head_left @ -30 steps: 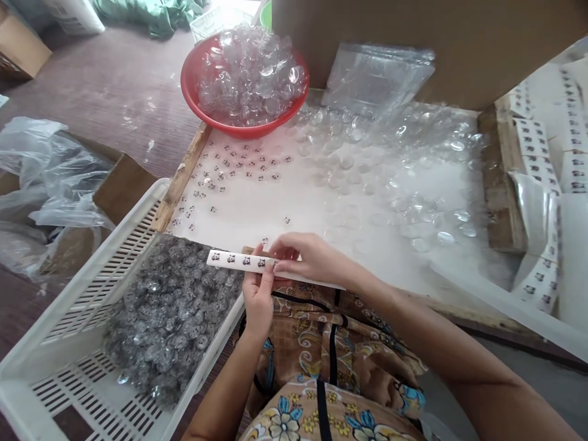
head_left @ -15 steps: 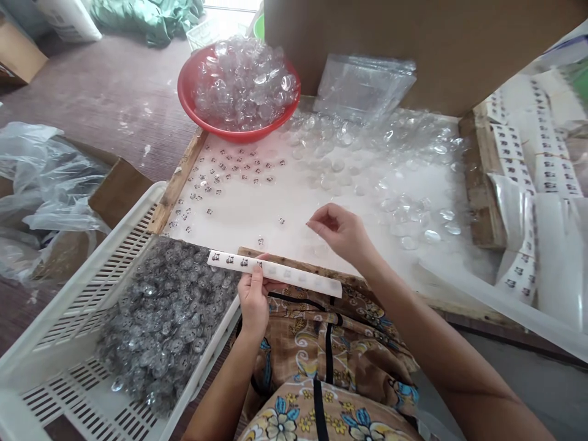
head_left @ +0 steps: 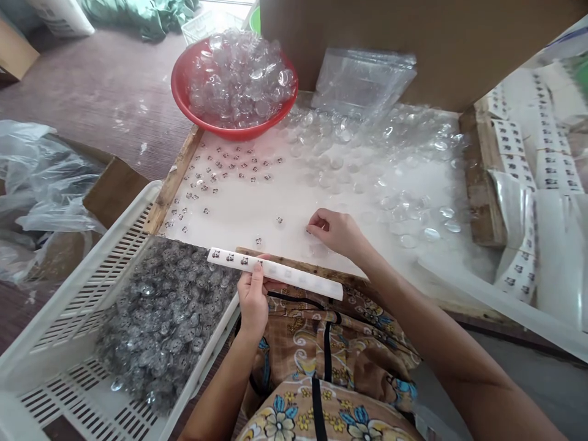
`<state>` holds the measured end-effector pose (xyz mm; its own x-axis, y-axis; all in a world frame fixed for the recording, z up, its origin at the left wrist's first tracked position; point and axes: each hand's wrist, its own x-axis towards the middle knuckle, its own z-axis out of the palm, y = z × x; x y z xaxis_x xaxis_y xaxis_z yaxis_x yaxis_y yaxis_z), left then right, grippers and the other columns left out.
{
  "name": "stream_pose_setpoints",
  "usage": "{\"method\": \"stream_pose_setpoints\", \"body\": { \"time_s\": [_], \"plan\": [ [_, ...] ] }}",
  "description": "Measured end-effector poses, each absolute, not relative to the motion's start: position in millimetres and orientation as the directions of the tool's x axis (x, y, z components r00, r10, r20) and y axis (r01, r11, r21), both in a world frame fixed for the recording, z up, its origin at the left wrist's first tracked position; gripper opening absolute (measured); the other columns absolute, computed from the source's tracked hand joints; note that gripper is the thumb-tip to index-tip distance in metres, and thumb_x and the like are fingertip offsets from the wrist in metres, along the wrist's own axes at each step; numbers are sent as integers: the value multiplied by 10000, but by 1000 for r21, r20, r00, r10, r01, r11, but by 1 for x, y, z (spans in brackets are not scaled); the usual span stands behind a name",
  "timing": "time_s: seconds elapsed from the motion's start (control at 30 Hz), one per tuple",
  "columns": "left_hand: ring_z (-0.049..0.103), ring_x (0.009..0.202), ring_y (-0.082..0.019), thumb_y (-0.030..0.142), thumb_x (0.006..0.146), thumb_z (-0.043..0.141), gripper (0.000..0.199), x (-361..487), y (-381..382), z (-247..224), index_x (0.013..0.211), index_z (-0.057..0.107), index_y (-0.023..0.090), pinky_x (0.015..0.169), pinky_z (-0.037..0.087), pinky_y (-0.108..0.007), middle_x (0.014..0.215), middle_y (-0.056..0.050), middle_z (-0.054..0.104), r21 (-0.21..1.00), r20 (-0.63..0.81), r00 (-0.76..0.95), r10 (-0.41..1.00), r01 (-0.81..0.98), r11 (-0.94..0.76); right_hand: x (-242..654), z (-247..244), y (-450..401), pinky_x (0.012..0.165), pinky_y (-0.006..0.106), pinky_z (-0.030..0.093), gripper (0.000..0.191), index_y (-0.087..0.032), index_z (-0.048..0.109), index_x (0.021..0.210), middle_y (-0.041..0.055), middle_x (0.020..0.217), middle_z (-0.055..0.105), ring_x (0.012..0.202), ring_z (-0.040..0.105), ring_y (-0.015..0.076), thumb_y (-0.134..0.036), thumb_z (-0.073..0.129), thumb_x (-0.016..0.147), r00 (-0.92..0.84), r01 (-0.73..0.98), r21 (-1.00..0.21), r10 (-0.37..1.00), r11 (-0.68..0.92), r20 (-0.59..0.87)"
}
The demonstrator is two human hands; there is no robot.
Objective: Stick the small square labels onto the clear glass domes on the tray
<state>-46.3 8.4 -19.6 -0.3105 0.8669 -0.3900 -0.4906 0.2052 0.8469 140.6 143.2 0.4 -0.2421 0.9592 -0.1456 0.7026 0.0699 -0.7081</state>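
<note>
My left hand (head_left: pixel 253 301) is closed on a white strip of panda stickers (head_left: pixel 316 284), thumb on top, just over the tray's near edge. Small black panda prints show on the strip's left part; its right part looks blank. Above the white tray (head_left: pixel 239 202), my right hand (head_left: pixel 340 233) pinches a tiny piece with a dark mark, apparently a panda sticker (head_left: pixel 309 230). Close to its fingertips lies a clear disc with a panda (head_left: pixel 279 220), and another panda disc (head_left: pixel 258 241) is nearer the strip. Plain clear discs (head_left: pixel 408 241) lie to the right.
A red basin (head_left: pixel 181 101) heaped with clear discs stands on the tray's back left corner. At left, a white slotted crate (head_left: pixel 87 288) holds many panda discs. Bundled sticker strips (head_left: pixel 509 144) lie right of the wooden rim (head_left: pixel 482 196). Plastic bags (head_left: pixel 362 79) lean against cardboard (head_left: pixel 436 49).
My right hand has dipped slightly toward the tray, and a dark mark now shows at its fingertips. My left hand and the strip have hardly moved. The view has shifted a little.
</note>
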Motion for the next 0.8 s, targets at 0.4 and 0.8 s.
{"method": "stream_pose_setpoints", "body": {
  "time_s": [0.4, 0.8],
  "plan": [
    [720, 705, -198, 536, 882, 635, 530, -42, 4, -19, 1250, 654, 154, 595, 614, -277, 817, -52, 711, 864, -375, -265, 888, -447, 231, 101, 2, 148, 747, 354, 442, 274, -176, 622, 1128, 121, 999, 683, 877, 621, 258, -108, 554, 871, -298, 816, -524, 954, 244, -19],
    [695, 714, -199, 406, 759, 803, 339, -44, 0, -22, 932, 665, 148, 660, 576, -294, 790, -42, 718, 913, -306, -54, 951, -301, 277, 78, 29, 90, 677, 262, 429, 84, -197, 644, 800, 11, 805, 648, 740, 589, 139, -137, 694, 830, -551, 501, -840, 825, 209, -124]
  ]
}}
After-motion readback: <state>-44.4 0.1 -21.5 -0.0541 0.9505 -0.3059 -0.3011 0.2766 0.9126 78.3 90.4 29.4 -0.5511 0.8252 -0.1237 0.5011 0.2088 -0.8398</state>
